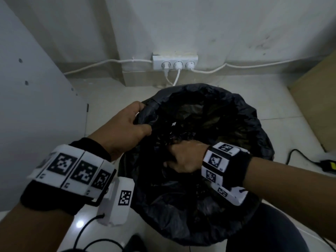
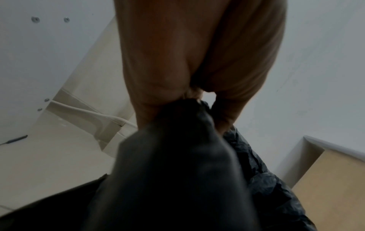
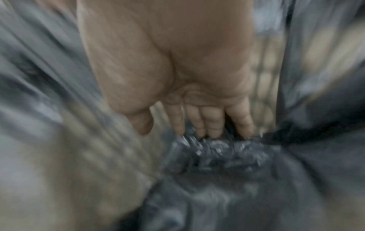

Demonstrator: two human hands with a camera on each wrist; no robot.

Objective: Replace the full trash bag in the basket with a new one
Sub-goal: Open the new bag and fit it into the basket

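Black trash bag [image 1: 227, 113] | left hand [image 1: 125, 124] pinches rim | right hand [image 1: 183, 157] clutches gathered plastic

Dim room, soft light, blurred wrist views

The head view is dim and grey, with a small glare spot on the floor [image 1: 80, 224] at lower left and straight wall lines bowing near the edges. The black bag [image 1: 209, 115] swallows detail in shadow. The left wrist view is soft, its foreground out of focus. The right wrist view is heavily smeared by motion blur; only the fingers [image 3: 214, 125] read
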